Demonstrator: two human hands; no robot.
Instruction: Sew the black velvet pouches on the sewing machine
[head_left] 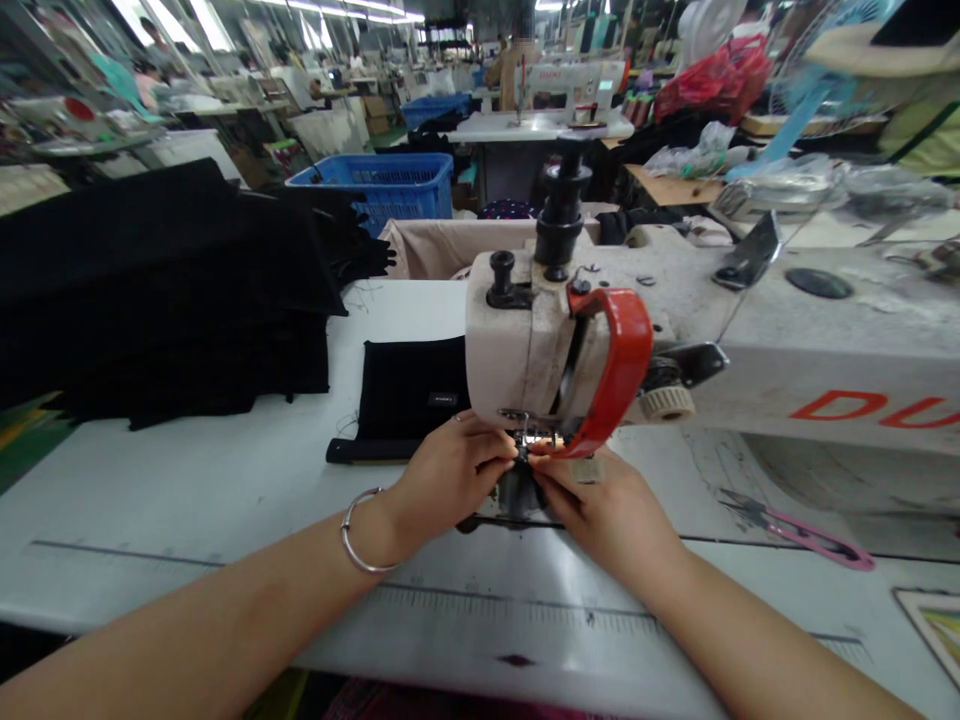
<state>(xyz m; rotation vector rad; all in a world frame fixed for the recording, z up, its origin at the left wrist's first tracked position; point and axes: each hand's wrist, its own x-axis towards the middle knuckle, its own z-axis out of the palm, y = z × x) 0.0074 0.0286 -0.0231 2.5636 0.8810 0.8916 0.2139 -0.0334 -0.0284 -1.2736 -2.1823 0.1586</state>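
A black fabric piece (405, 385) with a small label lies left of the sewing machine head (502, 340), its near edge folded into a band. My left hand (446, 475), with a bracelet at the wrist, pinches the fabric's edge just left of the needle area. From the other side, my right hand (607, 505) pinches the same edge with thumb and forefinger, below the red guard (619, 360). Both sets of fingertips almost meet under the presser foot (525, 437). The machine head hides part of the fabric, and the needle tip is hard to make out.
Black fabric pieces (150, 290) are heaped at the left of the white table (187, 510). Pink-handled thread snips (814, 537) lie to the right, beside the machine arm. Behind are a blue crate (375, 175) and another sewing machine (570, 85), with a person beyond.
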